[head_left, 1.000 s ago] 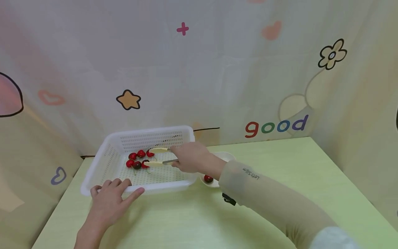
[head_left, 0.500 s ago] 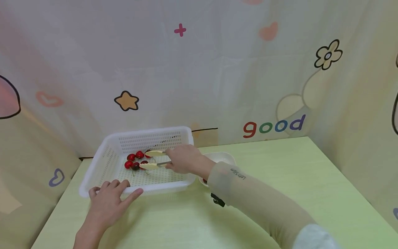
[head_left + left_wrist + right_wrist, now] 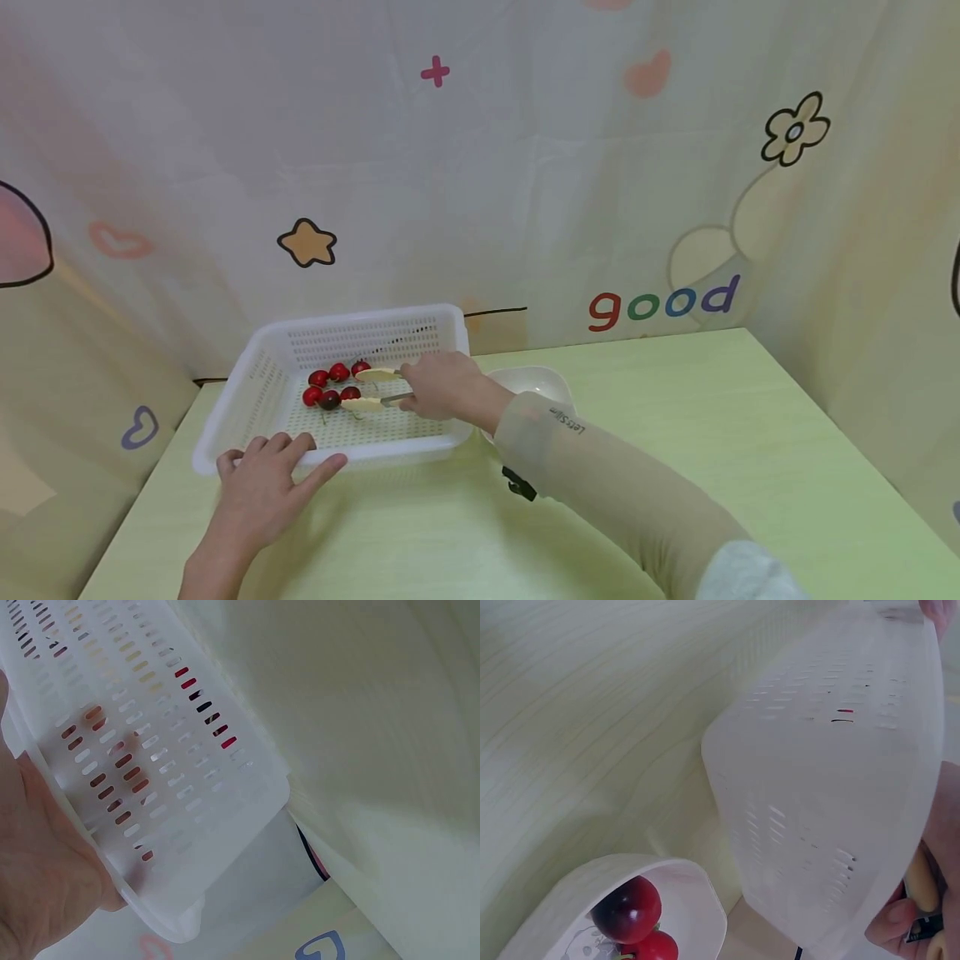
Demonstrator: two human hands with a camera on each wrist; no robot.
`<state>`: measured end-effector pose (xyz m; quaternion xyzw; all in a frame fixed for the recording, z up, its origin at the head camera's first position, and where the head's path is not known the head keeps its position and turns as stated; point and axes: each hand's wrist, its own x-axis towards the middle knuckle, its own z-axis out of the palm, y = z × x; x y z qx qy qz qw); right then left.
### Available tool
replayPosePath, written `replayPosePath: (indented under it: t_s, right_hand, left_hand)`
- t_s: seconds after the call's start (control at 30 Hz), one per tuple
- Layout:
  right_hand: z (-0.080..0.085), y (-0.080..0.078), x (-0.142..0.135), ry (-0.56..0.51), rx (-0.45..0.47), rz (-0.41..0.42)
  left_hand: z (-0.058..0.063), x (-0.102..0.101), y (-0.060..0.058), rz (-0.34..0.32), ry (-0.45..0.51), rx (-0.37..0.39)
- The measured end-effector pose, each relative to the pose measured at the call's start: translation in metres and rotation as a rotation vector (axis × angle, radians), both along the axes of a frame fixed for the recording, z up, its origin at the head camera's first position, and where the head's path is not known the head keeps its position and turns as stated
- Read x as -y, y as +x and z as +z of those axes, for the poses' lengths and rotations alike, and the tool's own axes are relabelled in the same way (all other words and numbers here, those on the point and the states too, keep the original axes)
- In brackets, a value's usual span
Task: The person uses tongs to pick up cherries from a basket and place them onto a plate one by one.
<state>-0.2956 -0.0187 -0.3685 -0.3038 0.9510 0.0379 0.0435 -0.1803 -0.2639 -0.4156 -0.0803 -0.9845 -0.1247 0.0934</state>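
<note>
A white perforated basket stands on the table with several red and dark cherries inside, stems on some. My left hand grips its front rim; through the slots in the left wrist view, its fingertips show inside the wall. Over the basket's right side, my right hand holds a pair of tongs with pale yellow tips. The tips stand apart, close to the two rightmost cherries; whether they touch cannot be told. The right wrist view shows the tongs' yellow handle between fingers.
Right of the basket stands a white bowl, partly hidden by the right forearm. Two cherries show in it in the right wrist view. A printed curtain hangs behind the pale green table.
My right hand and the tongs have shifted slightly left and toward the front. The sleeve now hides the bowl's cherry in the head view. My left hand stays on the rim.
</note>
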Motion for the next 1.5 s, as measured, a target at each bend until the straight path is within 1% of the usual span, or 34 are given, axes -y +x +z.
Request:
replayPosePath:
  t_s: [0.17,0.47,0.6,0.9,1.2,1.5]
  right_hand:
    - [-0.002,-0.001,0.002,-0.004,0.002,0.011]
    - [-0.004,0.0,0.003,0.039,-0.028,0.033]
    - [-0.004,0.0,0.004,0.048,-0.031,0.031]
    - [-0.003,0.002,0.003,0.029,-0.027,0.024]
    - [0.004,0.004,0.0,-0.004,-0.062,0.055]
    - [0.011,0.009,-0.011,-0.063,-0.038,0.063]
  left_hand:
    - [-0.001,0.0,-0.001,0.0,0.001,0.001]
    - [-0.003,-0.001,0.0,-0.001,0.004,0.0]
    - [-0.003,-0.001,0.0,-0.002,0.006,-0.002]
    - [-0.002,0.0,0.001,-0.001,0.004,-0.007]
    - [-0.002,0.001,0.0,0.001,-0.008,-0.009]
    - [-0.002,0.001,-0.001,0.0,-0.009,-0.007]
